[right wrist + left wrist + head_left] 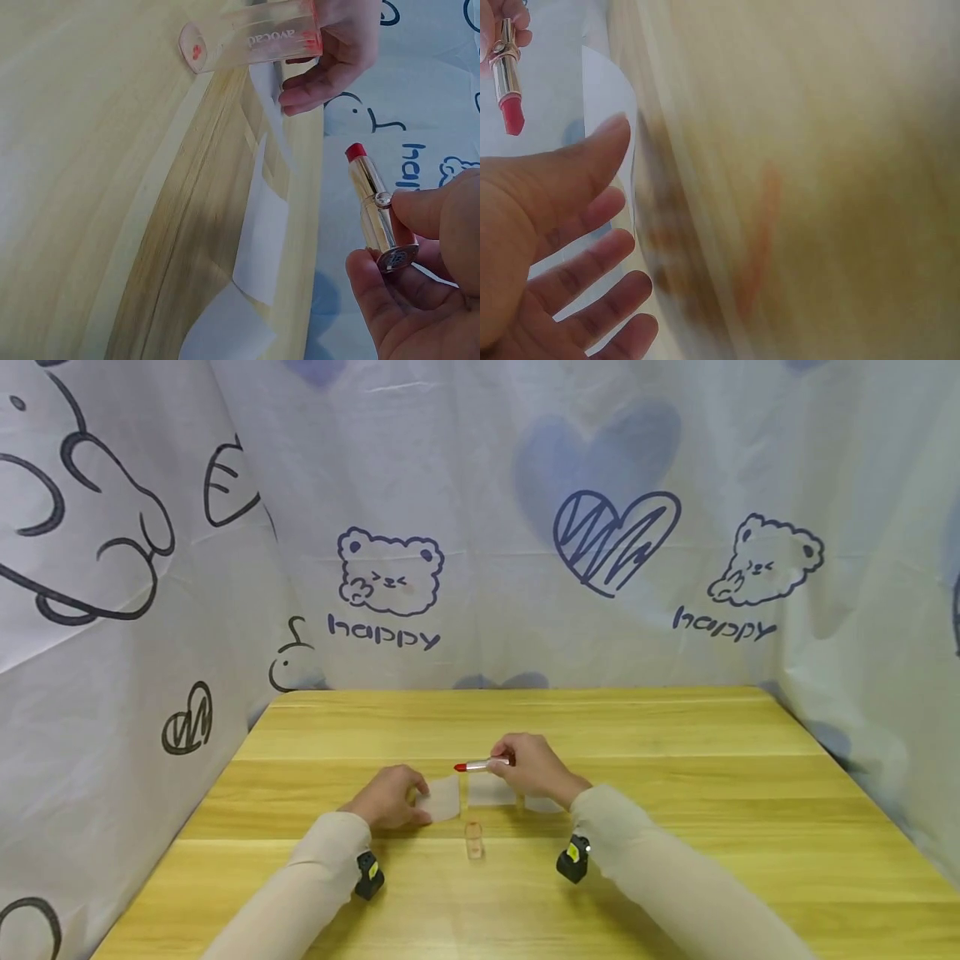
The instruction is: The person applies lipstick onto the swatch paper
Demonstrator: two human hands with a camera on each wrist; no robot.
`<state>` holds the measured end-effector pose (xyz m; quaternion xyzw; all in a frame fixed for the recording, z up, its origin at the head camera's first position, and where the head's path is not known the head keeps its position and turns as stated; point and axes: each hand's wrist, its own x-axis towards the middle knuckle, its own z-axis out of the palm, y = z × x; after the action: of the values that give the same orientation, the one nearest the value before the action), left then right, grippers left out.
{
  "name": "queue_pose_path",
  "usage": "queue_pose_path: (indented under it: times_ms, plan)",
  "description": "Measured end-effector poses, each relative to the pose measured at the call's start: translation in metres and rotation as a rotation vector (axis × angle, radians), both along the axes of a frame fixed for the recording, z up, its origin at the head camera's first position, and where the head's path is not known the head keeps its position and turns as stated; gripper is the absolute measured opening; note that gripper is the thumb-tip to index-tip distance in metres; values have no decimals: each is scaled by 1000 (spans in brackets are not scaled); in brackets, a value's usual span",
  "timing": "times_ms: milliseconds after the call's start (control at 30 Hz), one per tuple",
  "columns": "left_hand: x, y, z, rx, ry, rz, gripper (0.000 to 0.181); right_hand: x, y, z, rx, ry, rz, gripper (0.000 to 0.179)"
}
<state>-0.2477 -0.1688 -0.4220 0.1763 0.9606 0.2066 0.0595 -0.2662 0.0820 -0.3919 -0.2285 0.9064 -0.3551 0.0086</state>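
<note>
In the head view, my right hand (534, 768) holds an uncapped lipstick (474, 766) above the table, its red tip pointing left. The right wrist view shows thumb and fingers pinching the shiny base of the lipstick (373, 196). My left hand (390, 797) rests at the left edge of a small white paper (442, 799), thumb and fingers spread. Its thumb (592, 161) touches the curled edge of that paper in the left wrist view. A second white paper (491, 791) lies to the right, and a third paper (542, 805) is partly hidden under my right wrist.
A clear plastic tube (474, 841) with lettering is on the wooden table (675, 877), nearer me than the papers. White cloth (487, 643) printed with bears and hearts hangs behind the table and at its sides. Both wrists carry small black cameras.
</note>
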Motion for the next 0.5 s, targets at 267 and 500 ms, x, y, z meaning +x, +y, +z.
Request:
queue_pose_path:
  times_ms: [267, 500]
  plan:
    - [-2, 0, -4, -8, -32, 25, 27, -2, -8, -4, -19, -47, 29, 4]
    - [-1, 0, -3, -13, -53, 51, 31, -4, -14, -9, -17, -41, 56, 8]
